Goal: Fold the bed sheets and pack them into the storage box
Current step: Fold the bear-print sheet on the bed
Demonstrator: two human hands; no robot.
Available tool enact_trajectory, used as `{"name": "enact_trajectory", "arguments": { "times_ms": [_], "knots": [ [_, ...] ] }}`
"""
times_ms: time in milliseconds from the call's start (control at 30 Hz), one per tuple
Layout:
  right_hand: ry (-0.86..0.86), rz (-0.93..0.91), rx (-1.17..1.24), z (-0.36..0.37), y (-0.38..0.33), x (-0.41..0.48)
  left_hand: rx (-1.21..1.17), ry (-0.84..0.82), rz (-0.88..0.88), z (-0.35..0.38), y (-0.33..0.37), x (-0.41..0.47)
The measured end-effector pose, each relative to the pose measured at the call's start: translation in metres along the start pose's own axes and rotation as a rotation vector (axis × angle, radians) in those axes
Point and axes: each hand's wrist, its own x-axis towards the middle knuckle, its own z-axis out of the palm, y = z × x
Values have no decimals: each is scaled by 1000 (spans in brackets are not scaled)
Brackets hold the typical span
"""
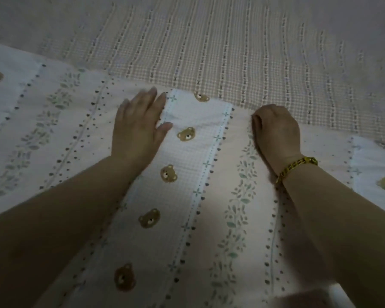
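The sheet [193, 165], the one with stripes of little bears, leaves and dots, lies spread flat on the bed, over a checked cover [231, 52] that shows beyond its far edge. It looks doubled over already, with that far edge running straight across just past the fingers, so I take this to be the squaring-up of a fold: one side is pinned down so the cloth cannot creep while the other side is drawn into line.

The left hand [138, 125] does the pinning. It lies palm down, fingers straight and slightly spread, thumb out to the side. It presses on the sheet right at the far edge and holds nothing.

The right hand [276, 127], with a gold bracelet [296, 168] at the wrist, sits at the same edge a little apart from the left, the bear stripe running between them. Its fingers are curled under tightly, knuckles up. The cloth is puckered against them, so it seems to pinch the edge of the sheet, though the fingertips themselves are hidden under the hand.

Both forearms reach across the sheet from the near side, which puts the person leaning over it.

The box is nowhere that I can see. A pale shape [333, 292] pokes in at the near right corner, but I cannot tell what it is.
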Motion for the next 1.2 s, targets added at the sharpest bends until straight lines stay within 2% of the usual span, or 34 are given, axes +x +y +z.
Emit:
{"name": "enact_trajectory", "arguments": {
  "times_ms": [67,133,267,433,500,633,733,800,867,933,1033,1100,1200],
  "knots": [
    [22,-20,-23,3,1,-1,-15,-40,78,0,0,32],
    [41,15,-18,5,1,-1,-16,-9,186,3,2,47],
    [30,40,27,3,2,3,-41,46,175,7,5,53],
    [-259,115,99,-9,10,8,-53,111,172,5,6,59],
    [-244,95,120,-12,11,12,-69,115,145,1,7,57],
    [1,5,84,-12,14,36,18,176,83,-8,9,74],
    [-121,71,-47,6,17,48,197,148,-13,8,5,86],
    [-171,115,-118,22,16,42,273,79,30,26,4,81],
    [-100,90,-133,32,13,37,278,94,92,32,3,77],
    [-89,98,-138,34,16,36,229,63,41,29,6,73],
    [-333,281,-164,15,12,25,65,14,-87,23,17,37],
    [-520,354,-138,-4,2,9,-23,-32,-62,14,29,-4],
    [-693,327,-116,-35,-14,-33,-18,-130,59,10,42,-65]
  ]
}}
